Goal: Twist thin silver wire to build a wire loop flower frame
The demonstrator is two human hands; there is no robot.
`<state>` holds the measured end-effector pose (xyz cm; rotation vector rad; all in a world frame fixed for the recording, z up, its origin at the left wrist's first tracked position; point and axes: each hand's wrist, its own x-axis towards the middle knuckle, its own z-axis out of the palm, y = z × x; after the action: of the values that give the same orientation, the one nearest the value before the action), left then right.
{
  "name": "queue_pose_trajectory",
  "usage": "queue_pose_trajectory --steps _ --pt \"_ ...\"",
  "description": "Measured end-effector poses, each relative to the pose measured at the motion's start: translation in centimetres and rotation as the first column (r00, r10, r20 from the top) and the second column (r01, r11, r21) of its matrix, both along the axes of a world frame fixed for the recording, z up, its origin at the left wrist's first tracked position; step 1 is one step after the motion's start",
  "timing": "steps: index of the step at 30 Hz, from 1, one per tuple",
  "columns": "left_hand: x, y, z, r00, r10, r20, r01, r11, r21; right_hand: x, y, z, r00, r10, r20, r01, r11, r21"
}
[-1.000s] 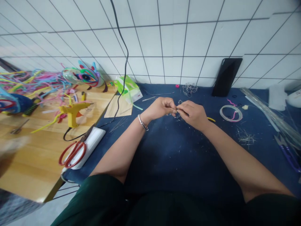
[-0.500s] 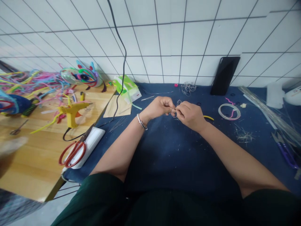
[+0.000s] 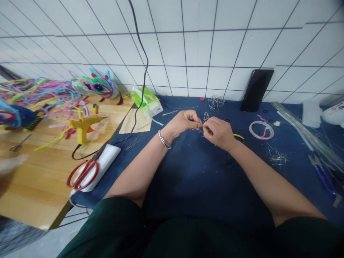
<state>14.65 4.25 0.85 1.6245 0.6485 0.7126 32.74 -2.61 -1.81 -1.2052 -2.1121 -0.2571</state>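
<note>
Your left fingers (image 3: 197, 125) and right fingers (image 3: 207, 127) pinch a thin wire (image 3: 202, 124). Its visible stretch runs crosswise, between their tips.

Sleeves (image 3: 118, 218) are dark green and short; 1 silver bangle (image 3: 162, 140) rings the left wrist (image 3: 168, 135).

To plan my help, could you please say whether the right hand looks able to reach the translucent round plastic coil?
Probably yes: nothing tall stands between the right hand and the coil on the dark-blue cloth, though the hand's fingers seem to pinch something thin.
</note>
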Motion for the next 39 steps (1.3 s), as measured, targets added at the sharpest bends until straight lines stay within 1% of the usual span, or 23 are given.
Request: queue_pose_trajectory --steps 2,4,6,9,13,16,18,21,23,25,27,30,32,34,37,39 --pt "0.1 -0.3 0.4 0.999 0.027 -0.036 -0.021 0.988 0.154 0.0 0.0 0.1 1.0 -0.003 0.015 0.003 1.0 0.026" --pt "0.1 -0.5 0.8 0.994 0.068 -0.088 -0.038 0.95 0.31 0.0 0.1 0.4 1.0 -0.001 -0.002 0.001 0.998 0.061" --pt "0.1 -0.6 1.0 0.988 0.098 -0.12 -0.04 0.91 0.412 0.0 0.1 0.8 0.999 0.007 -0.049 -0.003 0.997 0.083" --pt "0.2 -0.7 1.0 0.985 0.106 -0.138 -0.03 0.885 0.464 -0.2 0.1 1.0 0.992 0.017 -0.121 -0.013 0.999 0.036" --pt "0.3 -0.8 0.6 0.982 0.12 -0.145 -0.032 0.864 0.503 -0.4 0.2 0.8 0.983 -0.029 -0.183 0.011 0.995 -0.094" --pt "0.4 -0.8 0.4 0.979 0.14 -0.149 -0.037 0.837 0.545 -0.7 0.1 0.5 0.964 -0.052 -0.26 0.015 0.99 -0.143" --pt "0.5 -0.8 0.3 0.978 0.158 -0.136 -0.046 0.799 0.599 -0.9 0.1 0.4 0.943 -0.051 -0.328 -0.004 0.986 -0.165" --pt "0.8 -0.7 0.1 0.98 0.181 -0.08 -0.075 0.713 0.697 -1.2 -0.2 0.5 0.899 -0.055 -0.435 -0.031 0.982 -0.188" --pt "0.9 -0.7 -0.1 0.979 0.203 -0.032 -0.113 0.662 0.741 -1.4 -0.4 0.7 0.861 -0.061 -0.505 -0.047 0.979 -0.198" --pt "1.0 -0.6 -0.4 0.975 0.222 0.012 -0.153 0.631 0.761 -1.5 -0.5 0.8 0.81 -0.068 -0.583 -0.074 0.973 -0.217" --pt "0.9 -0.5 -0.5 0.973 0.228 0.045 -0.181 0.621 0.763 -1.5 -0.6 1.0 0.747 -0.085 -0.659 -0.116 0.96 -0.255" --pt "0.8 -0.4 -0.7 0.974 0.212 0.077 -0.195 0.622 0.758 -1.2 -0.4 1.2 0.653 -0.112 -0.749 -0.215 0.921 -0.324" --pt "0.8 -0.4 -0.7 0.978 0.192 0.085 -0.189 0.624 0.758 -0.9 -0.2 1.3 0.61 -0.129 -0.782 -0.268 0.895 -0.356" --pt "0.8 -0.5 -0.7 0.98 0.18 0.087 -0.182 0.626 0.758 -0.7 -0.1 1.6 0.607 -0.153 -0.78 -0.279 0.878 -0.389" --pt "0.9 -0.6 -0.7 0.98 0.181 0.082 -0.179 0.629 0.757 -0.5 0.0 2.0 0.667 -0.178 -0.724 -0.243 0.866 -0.436" --pt "1.0 -0.7 -0.7 0.979 0.19 0.077 -0.183 0.638 0.748 -0.5 -0.1 2.3 0.697 -0.172 -0.696 -0.232 0.864 -0.446"
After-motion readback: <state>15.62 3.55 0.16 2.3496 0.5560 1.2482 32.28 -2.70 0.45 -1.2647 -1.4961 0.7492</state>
